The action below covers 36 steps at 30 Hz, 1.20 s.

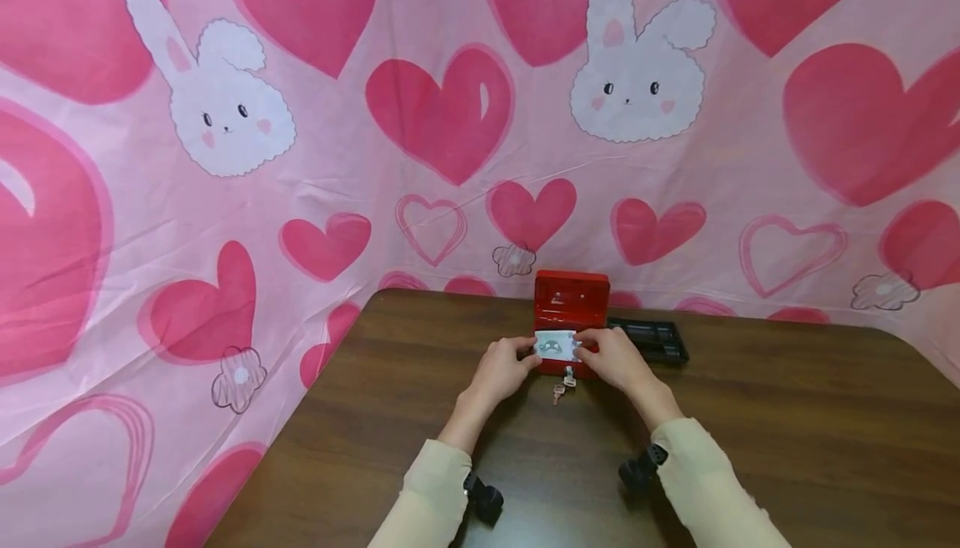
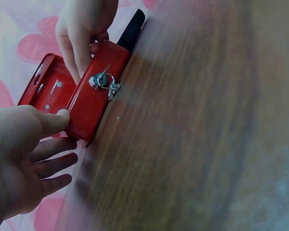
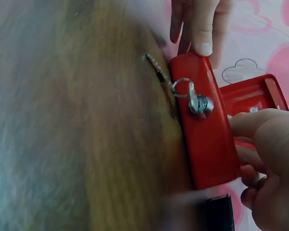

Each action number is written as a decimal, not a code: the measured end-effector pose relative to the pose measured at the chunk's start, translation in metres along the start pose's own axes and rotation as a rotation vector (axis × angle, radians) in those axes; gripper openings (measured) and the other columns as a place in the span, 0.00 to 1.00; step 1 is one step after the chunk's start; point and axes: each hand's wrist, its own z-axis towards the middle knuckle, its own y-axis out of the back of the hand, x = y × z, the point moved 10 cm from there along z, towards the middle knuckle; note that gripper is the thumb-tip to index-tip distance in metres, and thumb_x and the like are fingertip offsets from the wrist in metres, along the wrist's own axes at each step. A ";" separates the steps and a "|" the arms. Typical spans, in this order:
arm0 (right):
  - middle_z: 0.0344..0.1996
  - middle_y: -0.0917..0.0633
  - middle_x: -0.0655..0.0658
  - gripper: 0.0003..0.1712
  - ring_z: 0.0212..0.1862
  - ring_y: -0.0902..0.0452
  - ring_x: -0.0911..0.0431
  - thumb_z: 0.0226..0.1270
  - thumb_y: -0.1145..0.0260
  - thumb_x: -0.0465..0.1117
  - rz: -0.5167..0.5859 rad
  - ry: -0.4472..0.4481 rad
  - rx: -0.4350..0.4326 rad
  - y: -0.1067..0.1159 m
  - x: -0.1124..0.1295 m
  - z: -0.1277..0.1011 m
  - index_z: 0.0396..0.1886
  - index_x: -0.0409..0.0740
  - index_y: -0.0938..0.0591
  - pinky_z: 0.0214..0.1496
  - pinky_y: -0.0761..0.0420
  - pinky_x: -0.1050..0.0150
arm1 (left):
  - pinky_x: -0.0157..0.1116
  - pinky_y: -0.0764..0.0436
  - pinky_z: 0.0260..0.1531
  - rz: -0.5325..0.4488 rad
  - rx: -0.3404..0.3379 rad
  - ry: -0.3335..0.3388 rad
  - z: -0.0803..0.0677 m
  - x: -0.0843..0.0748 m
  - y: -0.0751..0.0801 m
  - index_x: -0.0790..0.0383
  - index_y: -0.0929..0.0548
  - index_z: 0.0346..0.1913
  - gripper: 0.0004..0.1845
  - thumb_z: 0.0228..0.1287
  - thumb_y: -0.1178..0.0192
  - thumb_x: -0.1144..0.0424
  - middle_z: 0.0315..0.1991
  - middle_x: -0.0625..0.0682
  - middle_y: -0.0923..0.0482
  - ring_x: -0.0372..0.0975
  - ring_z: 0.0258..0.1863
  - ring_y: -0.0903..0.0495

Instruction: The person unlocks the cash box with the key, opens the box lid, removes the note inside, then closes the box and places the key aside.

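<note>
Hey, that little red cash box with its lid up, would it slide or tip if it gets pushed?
The red cash box likely slides easily: it looks like smooth painted metal on a polished wooden table. With the lid raised it may tip backward. The keys hanging from its lock would probably swing.

A glossy red cash box [image 1: 570, 302] with its lid raised stands on a dark brown, wood-grain worktop [image 1: 787, 431]. A white card [image 1: 557, 346] printed with a grey figure lies across its front. Silver keys [image 1: 564, 386] hang from a silver lock [image 3: 201, 104]. A black tray [image 1: 651, 340] sits beside the box. Cream sleeves [image 1: 708, 481] frame the scene against a pink cloth [image 1: 300, 181] patterned with deeper pink hearts and white rabbits.
</note>
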 end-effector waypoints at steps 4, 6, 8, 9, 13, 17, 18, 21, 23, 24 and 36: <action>0.50 0.13 0.36 0.20 0.51 0.21 0.44 0.66 0.33 0.43 0.033 0.009 0.026 -0.003 0.003 0.003 0.53 0.38 0.15 0.59 0.22 0.42 | 0.47 0.21 0.59 0.007 -0.002 -0.008 0.001 -0.001 0.000 0.58 0.18 0.61 0.21 0.68 0.36 0.58 0.59 0.53 0.17 0.45 0.57 0.19; 0.49 0.13 0.36 0.20 0.49 0.19 0.45 0.65 0.32 0.43 0.054 0.007 0.027 -0.004 0.003 0.003 0.53 0.37 0.15 0.58 0.20 0.44 | 0.47 0.21 0.59 0.010 0.001 -0.010 0.002 -0.002 -0.001 0.58 0.18 0.61 0.20 0.68 0.36 0.58 0.58 0.53 0.17 0.44 0.56 0.19; 0.47 0.12 0.36 0.20 0.47 0.20 0.46 0.64 0.32 0.42 0.073 -0.010 0.019 -0.003 0.003 0.003 0.53 0.37 0.15 0.56 0.19 0.45 | 0.47 0.21 0.59 0.009 0.003 -0.011 0.002 -0.002 -0.002 0.58 0.18 0.61 0.20 0.68 0.36 0.58 0.58 0.53 0.17 0.44 0.55 0.18; 0.47 0.12 0.36 0.20 0.46 0.20 0.47 0.63 0.31 0.42 0.083 -0.024 0.017 -0.003 0.002 0.003 0.53 0.37 0.15 0.55 0.18 0.46 | 0.47 0.20 0.59 0.006 0.004 -0.012 0.002 -0.003 -0.002 0.59 0.18 0.61 0.20 0.67 0.36 0.58 0.58 0.53 0.17 0.44 0.55 0.18; 0.47 0.13 0.37 0.22 0.44 0.22 0.48 0.63 0.31 0.42 0.126 -0.086 0.012 -0.002 -0.003 0.002 0.55 0.38 0.16 0.54 0.18 0.48 | 0.46 0.20 0.59 -0.002 0.005 -0.007 0.003 -0.003 -0.002 0.58 0.18 0.61 0.21 0.68 0.36 0.58 0.58 0.53 0.17 0.44 0.54 0.18; 0.54 0.15 0.37 0.23 0.49 0.22 0.47 0.64 0.31 0.43 0.166 -0.136 0.007 -0.002 -0.007 0.000 0.58 0.40 0.17 0.58 0.19 0.48 | 0.47 0.20 0.59 -0.004 0.002 -0.006 0.004 -0.002 -0.001 0.58 0.18 0.62 0.21 0.68 0.36 0.58 0.58 0.53 0.17 0.44 0.54 0.18; 0.55 0.16 0.36 0.24 0.50 0.22 0.46 0.64 0.31 0.43 0.173 -0.140 0.005 -0.002 -0.007 -0.001 0.58 0.40 0.17 0.58 0.19 0.47 | 0.47 0.20 0.59 -0.003 0.002 -0.005 0.003 -0.002 -0.001 0.58 0.18 0.62 0.21 0.68 0.36 0.58 0.58 0.52 0.17 0.44 0.55 0.18; 0.58 0.18 0.34 0.23 0.53 0.24 0.43 0.65 0.32 0.43 0.193 -0.153 -0.020 0.000 -0.008 -0.003 0.59 0.41 0.18 0.60 0.21 0.45 | 0.47 0.20 0.59 -0.003 -0.001 0.001 0.003 0.000 -0.001 0.57 0.18 0.61 0.21 0.68 0.36 0.58 0.58 0.52 0.17 0.44 0.55 0.19; 0.58 0.18 0.33 0.23 0.54 0.24 0.41 0.66 0.33 0.42 0.203 -0.152 -0.047 0.002 -0.009 -0.006 0.60 0.40 0.18 0.61 0.23 0.43 | 0.47 0.21 0.59 -0.002 -0.002 0.004 0.002 0.001 -0.001 0.57 0.18 0.61 0.20 0.68 0.36 0.58 0.59 0.52 0.17 0.44 0.56 0.19; 0.58 0.19 0.33 0.24 0.54 0.25 0.41 0.66 0.33 0.42 0.204 -0.146 -0.065 0.004 -0.009 -0.007 0.60 0.39 0.19 0.62 0.23 0.42 | 0.47 0.21 0.59 0.001 -0.005 0.001 0.002 0.001 -0.001 0.57 0.18 0.61 0.20 0.68 0.36 0.58 0.58 0.52 0.17 0.45 0.56 0.19; 0.42 0.17 0.38 0.22 0.35 0.31 0.52 0.68 0.33 0.40 0.303 -0.126 -0.234 0.025 -0.011 -0.027 0.60 0.41 0.18 0.30 0.30 0.67 | 0.46 0.22 0.60 0.028 -0.019 -0.037 0.002 0.000 0.002 0.58 0.17 0.60 0.19 0.68 0.36 0.59 0.57 0.51 0.16 0.44 0.58 0.19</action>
